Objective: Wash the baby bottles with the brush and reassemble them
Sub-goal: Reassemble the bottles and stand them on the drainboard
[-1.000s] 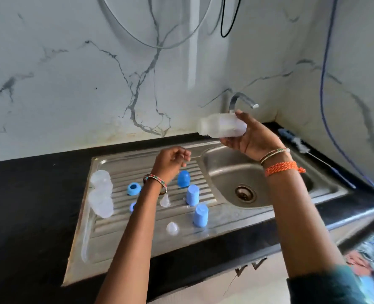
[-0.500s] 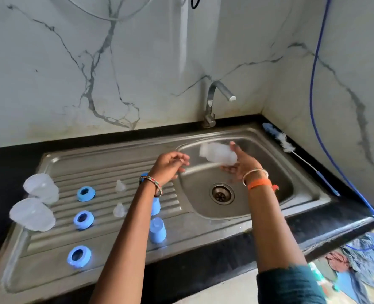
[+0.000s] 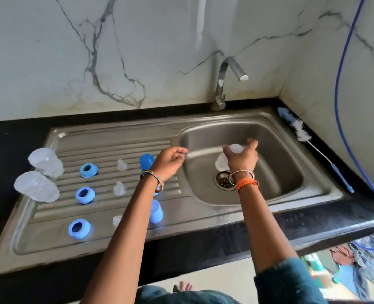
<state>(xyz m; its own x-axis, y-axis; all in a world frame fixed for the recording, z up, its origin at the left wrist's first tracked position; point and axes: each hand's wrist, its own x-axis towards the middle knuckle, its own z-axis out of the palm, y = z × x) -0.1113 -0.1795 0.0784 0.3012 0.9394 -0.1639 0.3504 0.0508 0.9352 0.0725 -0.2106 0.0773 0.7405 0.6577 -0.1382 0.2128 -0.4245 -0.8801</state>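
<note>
My right hand [image 3: 243, 157] grips a clear baby bottle [image 3: 222, 162] low inside the sink basin [image 3: 280, 172], above the drain. My left hand [image 3: 169, 162] hovers over the basin's left rim, fingers loosely curled, holding nothing. On the drainboard [image 3: 115, 148] lie two more clear bottles [image 3: 43, 174] at the far left, three blue collar rings [image 3: 84, 195], clear nipples [image 3: 120, 187] and blue caps [image 3: 156, 211], partly hidden by my left arm. The bottle brush [image 3: 313, 148] lies along the sink's right edge.
The tap [image 3: 225, 80] stands behind the basin, with no water running. A blue hose [image 3: 343, 106] hangs down the right wall. Black countertop [image 3: 6, 139] surrounds the steel sink. Clothes lie on the floor at the lower right.
My right hand has carried the bottle down from near the tap into the basin and turned it more upright. The left hand stayed near the basin's rim. The camera tilted down.
</note>
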